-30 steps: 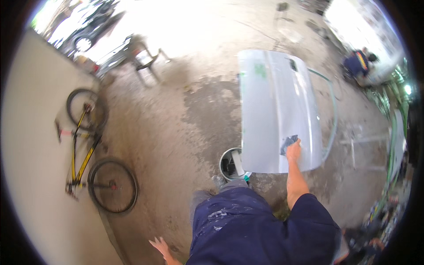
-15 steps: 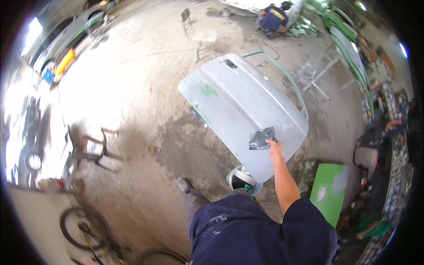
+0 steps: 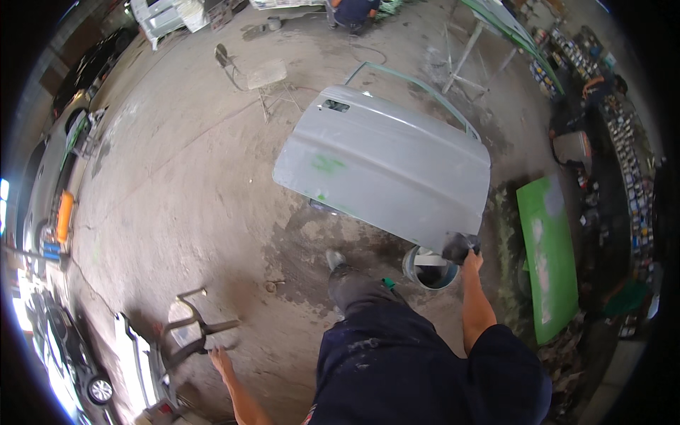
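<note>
A grey-primed car door (image 3: 397, 166) lies outer side up in front of me, with a green patch near its left end and a thin window frame at its far side. My right hand (image 3: 472, 263) is closed on a dark sheet of sandpaper (image 3: 457, 247) at the door's near right corner, beside a bucket (image 3: 453, 278). Inside the bucket are dark contents and a white piece. My left hand (image 3: 221, 360) is out to the left, its fingers stretched and apparently holding nothing. It appears in front of a dark chair frame (image 3: 202, 329); whether they touch, I cannot tell.
To the right a green panel (image 3: 549, 262) leans or lies near the floor. A folding chair (image 3: 265, 74) stands beyond the door. Another person (image 3: 352, 13) crouches at the far side. Rows of cans (image 3: 630, 163) line the right, and parked cars (image 3: 81, 361) stand left.
My right hand has moved with the sandpaper from the door's middle to its near right corner, by the bucket. My left hand has come into view at lower left. My view has shifted.
</note>
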Motion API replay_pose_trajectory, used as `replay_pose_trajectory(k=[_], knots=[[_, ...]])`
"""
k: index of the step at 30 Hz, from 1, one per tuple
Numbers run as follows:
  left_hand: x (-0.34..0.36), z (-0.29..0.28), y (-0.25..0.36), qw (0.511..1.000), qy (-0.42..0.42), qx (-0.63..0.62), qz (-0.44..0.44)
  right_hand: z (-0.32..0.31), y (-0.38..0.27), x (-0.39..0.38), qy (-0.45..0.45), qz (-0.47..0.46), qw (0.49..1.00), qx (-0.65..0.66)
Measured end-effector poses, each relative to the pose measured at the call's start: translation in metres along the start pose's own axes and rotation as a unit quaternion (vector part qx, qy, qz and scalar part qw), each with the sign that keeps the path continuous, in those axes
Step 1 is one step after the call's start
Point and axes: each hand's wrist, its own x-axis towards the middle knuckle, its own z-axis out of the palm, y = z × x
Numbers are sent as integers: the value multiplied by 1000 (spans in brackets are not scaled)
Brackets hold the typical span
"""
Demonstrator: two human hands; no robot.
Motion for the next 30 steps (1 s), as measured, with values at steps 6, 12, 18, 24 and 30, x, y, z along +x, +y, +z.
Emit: replay_pose_trajectory(k=[6,12,18,24,30], knots=[[196,-12,352,955,-3,-44,294,29,44,-57,96,20,994,-43],[264,13,651,861,-105,-45,496,207,15,-94,125,1,992,29],[309,84,781,775,-251,55,577,386,-44,-99,81,61,979,176],[317,163,882,729,-442,79,517,532,-132,-137,-117,286,884,350],[299,238,968,579,-772,52,259,683,-165,-177,-201,244,878,358]])
